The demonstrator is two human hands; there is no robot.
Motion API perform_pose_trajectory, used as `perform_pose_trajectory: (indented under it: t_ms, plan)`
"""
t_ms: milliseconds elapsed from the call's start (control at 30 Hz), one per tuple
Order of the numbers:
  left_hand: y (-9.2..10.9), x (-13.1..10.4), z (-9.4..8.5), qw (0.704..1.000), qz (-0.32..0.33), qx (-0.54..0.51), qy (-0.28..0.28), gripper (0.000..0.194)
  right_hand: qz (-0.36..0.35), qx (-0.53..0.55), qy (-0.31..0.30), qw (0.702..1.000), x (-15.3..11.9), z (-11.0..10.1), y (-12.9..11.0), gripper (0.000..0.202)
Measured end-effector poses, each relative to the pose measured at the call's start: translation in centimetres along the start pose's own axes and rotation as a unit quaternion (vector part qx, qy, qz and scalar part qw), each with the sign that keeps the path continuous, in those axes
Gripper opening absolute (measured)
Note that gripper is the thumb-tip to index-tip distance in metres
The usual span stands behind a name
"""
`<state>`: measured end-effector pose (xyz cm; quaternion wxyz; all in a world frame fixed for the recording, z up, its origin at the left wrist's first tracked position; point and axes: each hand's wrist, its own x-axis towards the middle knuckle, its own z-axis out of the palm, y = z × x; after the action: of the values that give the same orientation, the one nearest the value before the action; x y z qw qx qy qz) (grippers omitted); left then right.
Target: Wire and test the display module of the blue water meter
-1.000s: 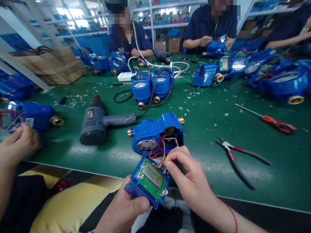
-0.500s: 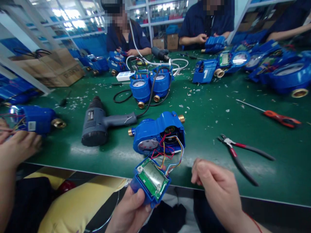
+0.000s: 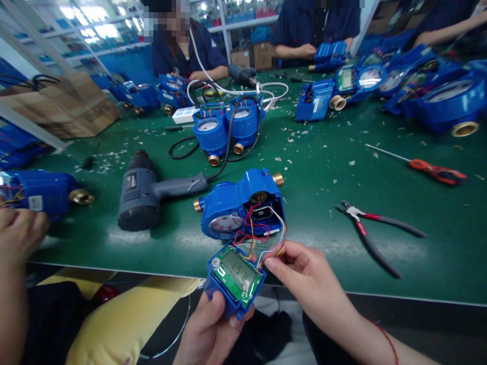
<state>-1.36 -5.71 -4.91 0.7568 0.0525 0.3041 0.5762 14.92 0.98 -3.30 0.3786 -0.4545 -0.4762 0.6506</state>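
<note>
a: what marks out the edges and the room at the green table (image 3: 312,223)?

b: its near edge runs across below the blue meter (image 3: 241,190), with the display module (image 3: 236,276) held over that line. green surface stretches between the meter and the pliers (image 3: 354,212) at right, an orange-handled screwdriver (image 3: 433,170) lying beyond them. at left, the gray heat gun (image 3: 140,197) lies near the meter, and a co-worker's hand (image 3: 23,230) is at the table's far left.

a: and where are the pieces, relative to the person's 2 hands?

b: the module sits in the left hand (image 3: 213,319), tilted, screen facing up, just in front of the meter. colored wires (image 3: 284,230) join the 2 pieces. the meter rests on the table beyond both hands, its wiring compartment uncovered.

a: how are the hands set?

b: the left is curled around the module's lower part, thumb on the near side. the right hand (image 3: 317,279) is nearly closed, thumb and forefinger pinching wires beside the module's corner.
</note>
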Motion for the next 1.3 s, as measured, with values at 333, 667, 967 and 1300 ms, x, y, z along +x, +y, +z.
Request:
perform_pose_trajectory:
  t_ms: [333,667,967,1300]
  plan:
    - [0.5,-0.5,-0.1,1.0,-0.005,-0.017,-0.002,0.019,-0.103,-0.271,0.089,0.953,-1.2,-5.4,-1.5,0.023]
    - [-0.2,-0.2,0.3,0.999,-0.009,-0.035,-0.023,0.017,-0.18,-0.302,0.113,0.929,-1.2,-5.1,-1.5,0.009]
    - [-0.5,-0.4,0.4,0.999,0.013,-0.009,-0.035,0.016,0.083,0.105,-0.025,0.991,0.4,0.1,-1.4,0.034]
    - [-0.5,-0.3,0.9,0.997,0.022,0.07,-0.015,0.024,0.146,0.079,-0.002,0.986,0.5,-0.5,-1.4,0.037]
